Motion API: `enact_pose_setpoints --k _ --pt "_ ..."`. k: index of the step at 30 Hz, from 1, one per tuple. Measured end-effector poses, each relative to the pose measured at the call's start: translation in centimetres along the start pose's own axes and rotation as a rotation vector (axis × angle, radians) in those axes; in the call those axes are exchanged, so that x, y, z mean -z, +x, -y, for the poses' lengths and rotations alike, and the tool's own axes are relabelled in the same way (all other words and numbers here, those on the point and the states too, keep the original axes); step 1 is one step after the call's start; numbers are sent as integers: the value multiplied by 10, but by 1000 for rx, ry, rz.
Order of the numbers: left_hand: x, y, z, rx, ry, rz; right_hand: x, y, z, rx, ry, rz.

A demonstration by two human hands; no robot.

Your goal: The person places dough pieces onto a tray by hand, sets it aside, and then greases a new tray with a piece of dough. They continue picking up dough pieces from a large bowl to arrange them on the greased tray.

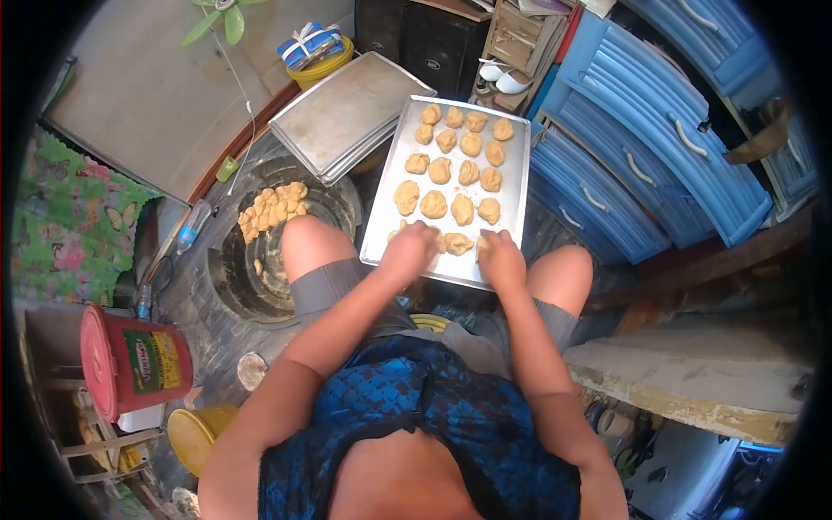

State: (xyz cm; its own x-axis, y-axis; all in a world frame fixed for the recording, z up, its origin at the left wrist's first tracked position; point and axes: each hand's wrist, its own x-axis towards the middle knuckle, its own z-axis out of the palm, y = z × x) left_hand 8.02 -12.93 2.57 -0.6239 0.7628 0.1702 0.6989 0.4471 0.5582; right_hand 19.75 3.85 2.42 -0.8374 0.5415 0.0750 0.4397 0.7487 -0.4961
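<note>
A metal tray [378,227] rests across my knees, bearing rows of rough tan dough pieces [462,210]. Over the tray's near left part, my left hand [411,253] is closed on a dough piece that its fingers partly cover. At the near right, my right hand [502,260] has its fingers round another dough piece, of which only a little shows. Between the two hands lies one more piece [458,243]. To the left, a dark round basin [227,276] on the floor holds a heap of dough pieces [272,211].
Stacked empty trays [342,113] stand beyond the basin. Blue drawers [641,139] rise at the right, with a wooden edge [693,394] below them. A red bucket [134,362], a yellow bucket [198,435] and a bottle [192,227] are at the left.
</note>
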Motion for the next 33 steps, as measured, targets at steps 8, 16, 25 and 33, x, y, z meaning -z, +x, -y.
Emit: enact_pose_setpoints --k 8,16,25,33 --pt "-32 14 12 -167 242 71 6 -6 -3 58 -34 54" --pt "-30 20 -23 -148 178 -23 -1 24 -31 46 325 -147" --pt "-37 39 -19 -267 105 128 -6 72 -39 149 219 -82" --pt "-43 89 -14 -66 308 2 -17 73 -33 -6 227 -112"
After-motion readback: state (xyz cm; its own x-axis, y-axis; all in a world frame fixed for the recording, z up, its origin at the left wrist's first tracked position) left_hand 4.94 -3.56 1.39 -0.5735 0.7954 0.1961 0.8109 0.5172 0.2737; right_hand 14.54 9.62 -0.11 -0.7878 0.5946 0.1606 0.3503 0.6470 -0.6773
